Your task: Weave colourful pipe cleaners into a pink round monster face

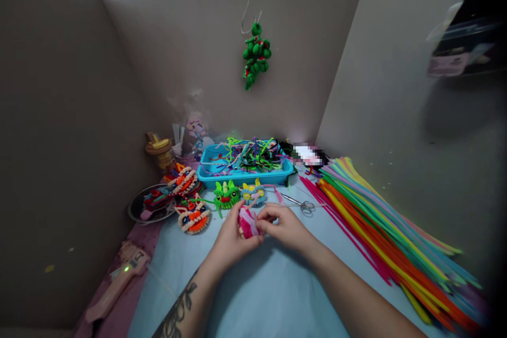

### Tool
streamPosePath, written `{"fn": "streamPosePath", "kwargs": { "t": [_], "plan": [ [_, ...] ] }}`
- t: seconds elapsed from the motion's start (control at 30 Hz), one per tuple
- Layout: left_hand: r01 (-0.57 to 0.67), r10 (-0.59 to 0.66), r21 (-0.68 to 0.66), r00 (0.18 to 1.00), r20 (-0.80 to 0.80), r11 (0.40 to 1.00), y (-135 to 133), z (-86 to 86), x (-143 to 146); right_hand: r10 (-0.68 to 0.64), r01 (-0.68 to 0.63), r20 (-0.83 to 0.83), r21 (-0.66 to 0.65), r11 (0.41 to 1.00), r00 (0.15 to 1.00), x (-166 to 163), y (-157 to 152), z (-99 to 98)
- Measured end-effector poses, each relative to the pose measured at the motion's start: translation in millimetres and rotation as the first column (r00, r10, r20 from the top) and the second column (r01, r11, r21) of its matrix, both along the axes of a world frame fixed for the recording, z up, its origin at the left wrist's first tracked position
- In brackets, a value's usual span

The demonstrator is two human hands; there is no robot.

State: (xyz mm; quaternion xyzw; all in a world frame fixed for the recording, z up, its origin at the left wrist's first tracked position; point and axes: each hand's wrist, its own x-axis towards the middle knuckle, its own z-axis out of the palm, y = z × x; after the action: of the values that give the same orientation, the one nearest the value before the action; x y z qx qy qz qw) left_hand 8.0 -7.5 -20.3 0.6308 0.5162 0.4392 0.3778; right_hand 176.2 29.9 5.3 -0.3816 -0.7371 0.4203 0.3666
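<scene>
Both my hands meet over the middle of the light blue table. My left hand and my right hand are closed around a small pink and white pipe-cleaner piece, pinching it between the fingertips. Just beyond the hands lie a green pipe-cleaner figure and a blue and yellow figure. An orange and white figure lies to the left of my left hand.
A blue tray of pipe-cleaner scraps stands at the back. Small scissors lie right of the hands. Long coloured pipe cleaners fan along the right side. A pink glue gun and a metal bowl sit left. Cardboard walls surround everything.
</scene>
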Motion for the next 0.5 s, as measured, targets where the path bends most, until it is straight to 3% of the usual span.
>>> {"fn": "streamPosePath", "kwargs": {
  "t": [0.13,0.23,0.5],
  "plan": [
    [-0.024,0.029,0.075,0.998,-0.062,0.997,-1,2.6,1,0.018,-0.021,-0.027,-0.102,0.995,0.999,-1,1,-2.8],
    [-0.071,0.107,0.177,0.974,-0.201,0.982,-2,7.3,1,0.005,-0.014,-0.052,-0.174,0.985,0.999,-2,2,-6.5],
    [-0.065,0.290,0.382,0.769,-0.569,0.922,-6,5.5,3,-0.133,0.110,-0.088,-0.231,0.967,0.987,-10,2,-16.1]
  ]
}}
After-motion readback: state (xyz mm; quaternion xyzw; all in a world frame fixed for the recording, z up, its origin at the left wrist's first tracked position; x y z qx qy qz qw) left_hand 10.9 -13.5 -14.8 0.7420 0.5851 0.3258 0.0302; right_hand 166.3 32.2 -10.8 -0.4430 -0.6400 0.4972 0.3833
